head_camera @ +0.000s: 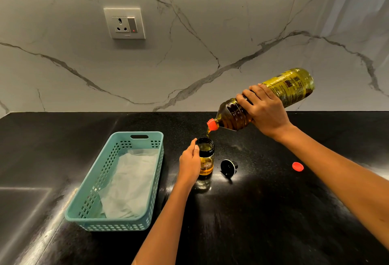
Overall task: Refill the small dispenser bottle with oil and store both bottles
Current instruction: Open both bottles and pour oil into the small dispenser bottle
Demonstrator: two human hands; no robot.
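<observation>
Left hand (189,164): fingers wrapped around small bottle (206,160), upright.
Right hand (264,110): fingers clasp tilted big bottle (265,99), pouring.

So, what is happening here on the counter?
A person is pouring oil. The right hand tilts the big oil bottle over the small dispenser bottle, which the left hand steadies upright. The black dispenser top and red cap lie on the counter. The teal basket holds only a white liner.

Teal basket (88,205), black counter (252,222), white grey-veined wall (210,22) — amber oil bottle (237,115), red-orange cap (297,166).
</observation>
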